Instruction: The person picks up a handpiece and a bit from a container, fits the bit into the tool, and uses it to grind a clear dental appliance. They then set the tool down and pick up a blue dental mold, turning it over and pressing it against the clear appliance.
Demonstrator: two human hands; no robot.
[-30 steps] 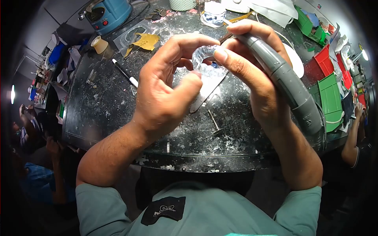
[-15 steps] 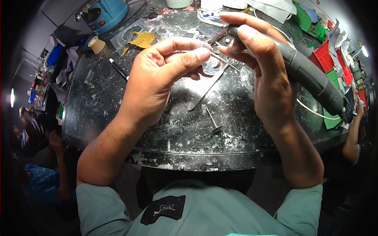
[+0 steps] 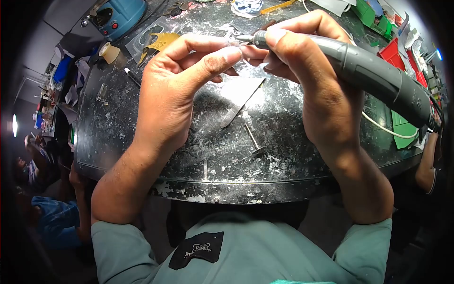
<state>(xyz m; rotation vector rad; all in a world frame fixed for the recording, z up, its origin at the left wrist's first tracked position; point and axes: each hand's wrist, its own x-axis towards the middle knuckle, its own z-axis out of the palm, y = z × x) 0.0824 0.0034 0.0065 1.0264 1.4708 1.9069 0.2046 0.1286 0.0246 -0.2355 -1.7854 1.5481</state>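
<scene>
My left hand (image 3: 172,80) is closed, pinching a small clear plastic piece (image 3: 231,43) between thumb and index finger. Most of that piece is hidden by the fingers. A dark grey rotary handpiece (image 3: 373,68) lies in my right hand (image 3: 317,61), gripped near its front like a pen. Its metal tip (image 3: 244,39) points left and meets the clear piece in this view. Under the hands, a flat metal blade (image 3: 232,115) rests slantwise on the table. Nearer to me lies a thin metal shank with a small disc (image 3: 255,144) at its end.
White dust and scraps cover the black table (image 3: 222,168). A blue machine with red buttons (image 3: 120,19), a cream spool (image 3: 109,53), a yellow sheet (image 3: 164,41) and a pen (image 3: 132,75) are at left. Green (image 3: 371,19) and red bins (image 3: 391,53) stand right. Other people sit on both sides.
Both hands have moved up and away from me, the left one also leftward. The handpiece's tip has come to the clear piece, and the handpiece lies a little flatter.
</scene>
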